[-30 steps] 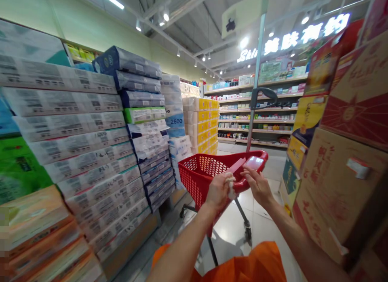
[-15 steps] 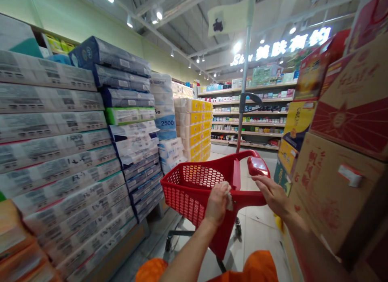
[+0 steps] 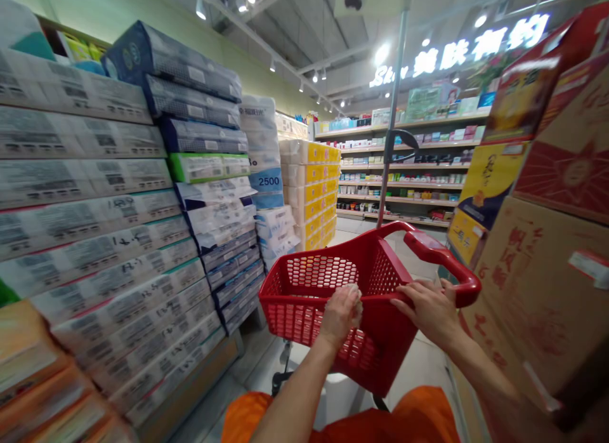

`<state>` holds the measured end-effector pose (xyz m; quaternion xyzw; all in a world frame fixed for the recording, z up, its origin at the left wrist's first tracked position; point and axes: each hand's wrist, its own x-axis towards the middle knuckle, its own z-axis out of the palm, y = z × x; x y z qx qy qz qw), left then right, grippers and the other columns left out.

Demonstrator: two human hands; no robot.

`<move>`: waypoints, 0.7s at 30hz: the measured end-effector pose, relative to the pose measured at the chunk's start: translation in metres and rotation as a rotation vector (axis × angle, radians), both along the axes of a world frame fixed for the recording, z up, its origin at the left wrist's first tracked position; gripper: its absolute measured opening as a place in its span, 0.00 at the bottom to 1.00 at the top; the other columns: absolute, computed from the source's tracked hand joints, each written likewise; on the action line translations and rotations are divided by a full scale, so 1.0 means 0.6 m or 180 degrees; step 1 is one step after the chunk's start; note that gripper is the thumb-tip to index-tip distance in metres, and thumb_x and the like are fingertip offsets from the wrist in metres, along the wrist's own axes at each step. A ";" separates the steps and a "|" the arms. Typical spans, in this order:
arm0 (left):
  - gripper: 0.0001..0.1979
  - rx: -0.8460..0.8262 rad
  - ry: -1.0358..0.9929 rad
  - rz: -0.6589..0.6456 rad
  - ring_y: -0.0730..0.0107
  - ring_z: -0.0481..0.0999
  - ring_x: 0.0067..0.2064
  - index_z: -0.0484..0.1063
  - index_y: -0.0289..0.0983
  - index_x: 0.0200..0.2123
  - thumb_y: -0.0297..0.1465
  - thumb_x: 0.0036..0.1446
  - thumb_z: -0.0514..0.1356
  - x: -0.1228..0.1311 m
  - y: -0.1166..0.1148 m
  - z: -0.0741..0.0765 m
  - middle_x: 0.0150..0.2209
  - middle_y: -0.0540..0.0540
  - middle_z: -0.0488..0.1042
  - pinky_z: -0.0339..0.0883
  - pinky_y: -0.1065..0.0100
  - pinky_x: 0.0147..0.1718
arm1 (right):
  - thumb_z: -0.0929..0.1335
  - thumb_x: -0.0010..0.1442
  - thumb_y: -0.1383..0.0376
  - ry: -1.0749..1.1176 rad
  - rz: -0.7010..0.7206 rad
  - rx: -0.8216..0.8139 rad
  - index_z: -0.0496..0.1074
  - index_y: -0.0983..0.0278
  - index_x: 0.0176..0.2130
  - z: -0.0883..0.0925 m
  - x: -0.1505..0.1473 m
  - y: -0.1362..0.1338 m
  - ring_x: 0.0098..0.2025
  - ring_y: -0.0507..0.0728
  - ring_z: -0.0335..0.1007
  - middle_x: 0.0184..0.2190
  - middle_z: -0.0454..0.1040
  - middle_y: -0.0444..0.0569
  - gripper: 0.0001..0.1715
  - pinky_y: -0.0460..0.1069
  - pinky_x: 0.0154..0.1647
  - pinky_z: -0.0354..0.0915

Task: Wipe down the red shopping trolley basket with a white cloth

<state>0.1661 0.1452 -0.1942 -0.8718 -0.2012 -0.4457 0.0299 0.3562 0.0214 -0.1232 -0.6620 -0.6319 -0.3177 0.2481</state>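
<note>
While the left hand (image 3: 339,316) clutches pale cloth (image 3: 356,305), the right hand (image 3: 429,308) lies spread on the cart (image 3: 387,332) — glossy, red, perforated.

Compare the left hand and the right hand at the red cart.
The left hand is closed on a pale cloth; the right hand shows no cloth and lies spread on the rim. The left hand is by the basket's perforated side, while the right hand is nearer the handle. Both are at the red cart's near side.
</note>
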 end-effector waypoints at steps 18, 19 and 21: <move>0.19 -0.0570 0.0060 0.1028 0.63 0.60 0.57 0.63 0.36 0.50 0.24 0.54 0.48 -0.214 0.136 -0.053 0.53 0.41 0.64 0.56 0.53 0.55 | 0.53 0.60 0.48 -0.0118 -0.0069 0.0204 0.72 0.60 0.36 -0.019 -0.015 0.055 0.39 0.61 0.65 0.33 0.74 0.49 0.28 0.64 0.52 0.41; 0.19 -0.0658 -0.0067 0.1240 0.61 0.61 0.56 0.64 0.34 0.49 0.23 0.54 0.48 -0.227 0.145 -0.050 0.52 0.39 0.65 0.56 0.51 0.55 | 0.53 0.60 0.49 -0.0130 -0.0060 0.0222 0.72 0.61 0.35 -0.019 -0.018 0.054 0.39 0.61 0.65 0.33 0.74 0.49 0.28 0.64 0.52 0.41; 0.18 -0.0775 -0.0257 0.1536 0.60 0.62 0.55 0.65 0.32 0.47 0.23 0.52 0.48 -0.237 0.150 -0.045 0.50 0.37 0.68 0.56 0.50 0.54 | 0.53 0.60 0.49 -0.0140 -0.0039 0.0270 0.72 0.61 0.35 -0.020 -0.022 0.054 0.38 0.62 0.65 0.33 0.74 0.50 0.27 0.64 0.52 0.41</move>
